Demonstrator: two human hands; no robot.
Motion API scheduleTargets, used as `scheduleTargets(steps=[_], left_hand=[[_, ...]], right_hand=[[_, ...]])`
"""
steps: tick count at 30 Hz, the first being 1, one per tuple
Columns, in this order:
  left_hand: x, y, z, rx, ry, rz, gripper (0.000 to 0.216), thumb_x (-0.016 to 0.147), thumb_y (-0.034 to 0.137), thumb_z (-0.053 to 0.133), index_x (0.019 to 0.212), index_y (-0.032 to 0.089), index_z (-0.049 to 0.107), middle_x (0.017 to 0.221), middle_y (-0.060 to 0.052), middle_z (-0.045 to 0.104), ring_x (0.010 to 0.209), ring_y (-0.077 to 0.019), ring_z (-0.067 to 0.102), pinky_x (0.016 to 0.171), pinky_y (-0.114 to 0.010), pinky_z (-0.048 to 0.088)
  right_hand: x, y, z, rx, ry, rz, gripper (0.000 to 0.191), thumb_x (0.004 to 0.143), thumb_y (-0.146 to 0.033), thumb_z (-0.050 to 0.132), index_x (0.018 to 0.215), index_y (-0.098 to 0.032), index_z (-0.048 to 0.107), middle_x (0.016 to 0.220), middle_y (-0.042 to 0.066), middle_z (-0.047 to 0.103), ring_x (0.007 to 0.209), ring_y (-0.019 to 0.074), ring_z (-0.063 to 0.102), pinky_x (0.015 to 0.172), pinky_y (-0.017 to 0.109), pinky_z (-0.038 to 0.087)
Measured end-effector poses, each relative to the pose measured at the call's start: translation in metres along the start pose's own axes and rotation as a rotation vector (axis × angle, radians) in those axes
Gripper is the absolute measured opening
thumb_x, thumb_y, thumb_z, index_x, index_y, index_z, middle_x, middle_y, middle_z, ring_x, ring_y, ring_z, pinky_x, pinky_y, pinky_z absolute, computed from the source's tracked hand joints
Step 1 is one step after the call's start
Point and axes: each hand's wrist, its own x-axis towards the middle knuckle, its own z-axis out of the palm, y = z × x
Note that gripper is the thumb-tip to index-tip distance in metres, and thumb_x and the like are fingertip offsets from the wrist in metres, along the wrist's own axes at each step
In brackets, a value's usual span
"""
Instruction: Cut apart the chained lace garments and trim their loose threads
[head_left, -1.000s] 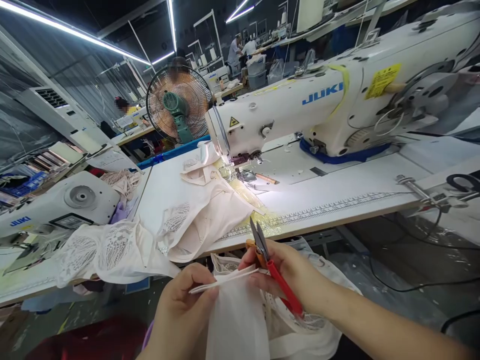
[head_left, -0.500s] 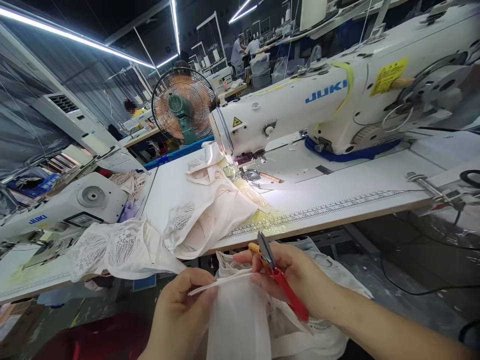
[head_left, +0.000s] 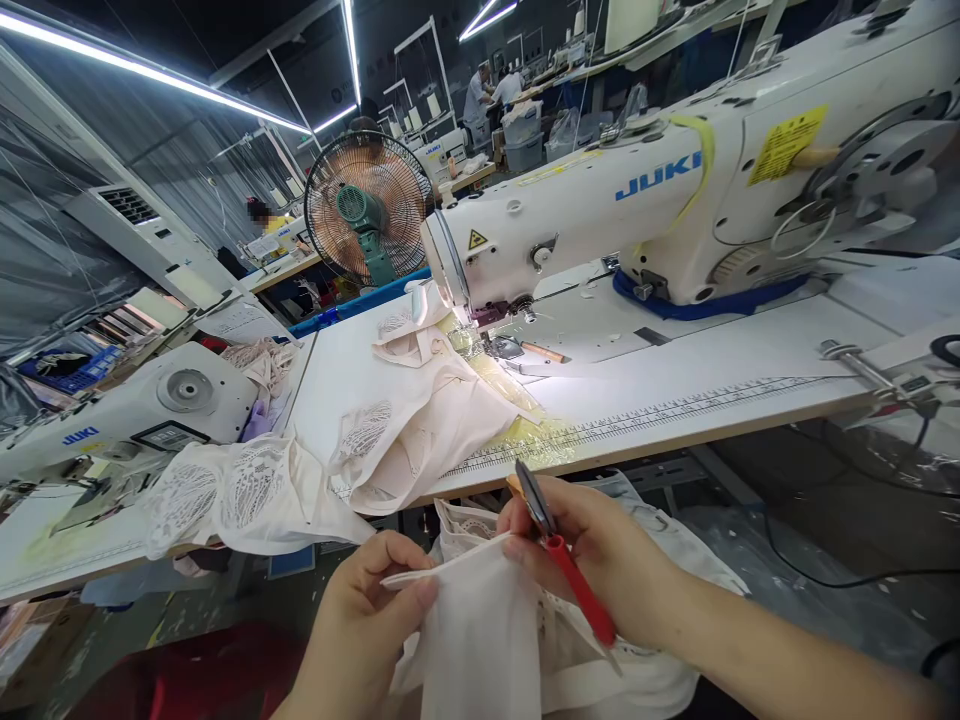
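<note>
White fabric (head_left: 482, 630) — left hand (head_left: 369, 605), right hand (head_left: 604, 550) angled inward — each grip clamped on it

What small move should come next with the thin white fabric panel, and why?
Probably, draw the left hand outward to smooth the panel along its top edge: both hands pinch it, and the red-handled metal scissors in the right hand point upward.

The cloth (head_left: 480, 630) at 6 o'clock is plain white. At 5 o'clock, the scissors (head_left: 553, 543) have a red handle (head_left: 583, 595) and grey blades (head_left: 534, 498). The bra (head_left: 255, 490) at 8 o'clock is white with a lacy pattern. The surface (head_left: 720, 362) at 4 o'clock is white with black ruler lines (head_left: 637, 423). The sewing machine (head_left: 577, 215) at 2 o'clock is white, with blue letters (head_left: 658, 177) and a yellow label (head_left: 786, 146).
</note>
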Motion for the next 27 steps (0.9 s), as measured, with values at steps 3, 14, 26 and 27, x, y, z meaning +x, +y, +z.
scheduleTargets(steps=[3,14,26,27], left_hand=[[0.004,-0.001,-0.003,-0.079,-0.095,-0.065,0.035,0.052,0.037,0.085,0.064,0.015,0.06,0.055,0.003,0.055,0.046,-0.0056,0.043,0.047,-0.016,0.033],[0.024,0.037,-0.016,0.7,-0.429,0.273,0.005,0.078,0.019,0.058,0.082,0.018,0.06,0.085,-0.004,0.062,0.08,-0.0175,0.056,0.072,-0.027,0.043],[0.043,0.048,0.009,0.618,-0.519,0.13,0.028,0.076,0.041,0.06,0.065,0.014,0.061,0.055,0.003,0.043,0.051,-0.0092,0.036,0.048,-0.022,0.026],[0.046,0.044,0.006,0.562,-0.505,0.114,0.03,0.074,0.043,0.062,0.065,0.014,0.061,0.056,0.003,0.044,0.052,-0.009,0.036,0.049,-0.022,0.027]], right_hand=[[-0.002,-0.002,-0.002,0.009,0.017,-0.045,0.013,0.076,-0.027,0.053,0.069,-0.021,0.043,0.069,0.002,0.055,0.054,0.013,0.044,0.048,0.026,0.037],[0.002,-0.008,-0.001,-0.207,0.055,-0.138,0.012,0.069,-0.012,0.051,0.071,-0.022,0.045,0.066,-0.002,0.053,0.055,0.0126,0.046,0.048,0.023,0.036],[0.01,-0.006,0.001,-0.2,0.019,-0.158,0.009,0.074,-0.017,0.055,0.077,-0.021,0.048,0.067,-0.002,0.054,0.054,0.0116,0.047,0.051,0.023,0.041],[0.01,-0.003,0.001,-0.177,0.019,-0.136,0.009,0.074,-0.018,0.056,0.078,-0.021,0.049,0.068,-0.002,0.055,0.055,0.012,0.048,0.052,0.024,0.042]])
